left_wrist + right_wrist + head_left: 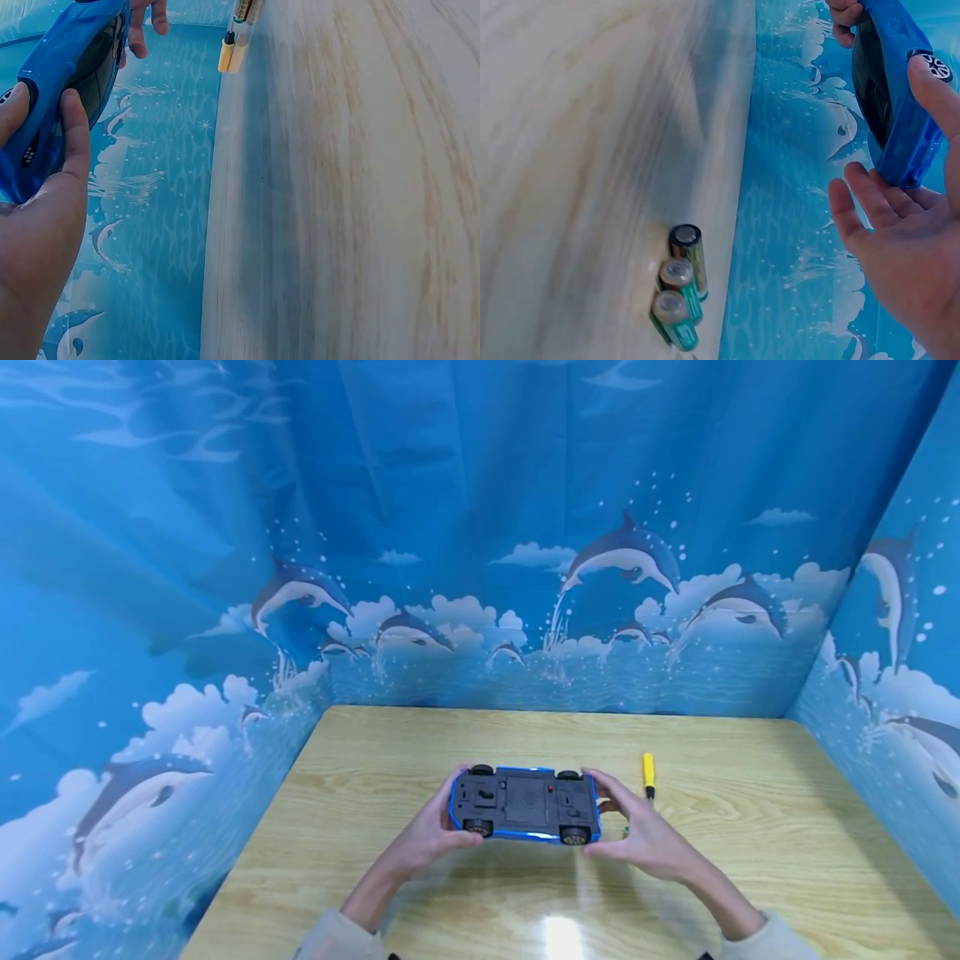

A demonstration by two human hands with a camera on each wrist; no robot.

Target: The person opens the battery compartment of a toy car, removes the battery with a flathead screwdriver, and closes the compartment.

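A blue toy car (528,802) is held up above the table between both hands, its black underside with a battery cover and four-cornered wheels turned toward the head camera. My left hand (429,842) grips its left end, thumb at the near wheel and fingers behind. At the opposite end, my right hand (647,842) holds the car with its thumb on the near side and fingers at the far side. The right wrist view shows the blue body (904,97) and dark windows sideways, with the thumb beside a wheel (936,67).
Several green-and-black batteries (679,281) stand close together on the wooden table (360,777), mostly hidden behind the right hand in the head view. A yellow-handled screwdriver (648,770) lies beyond the right hand. Blue dolphin-print curtains (480,527) enclose the table's back and sides.
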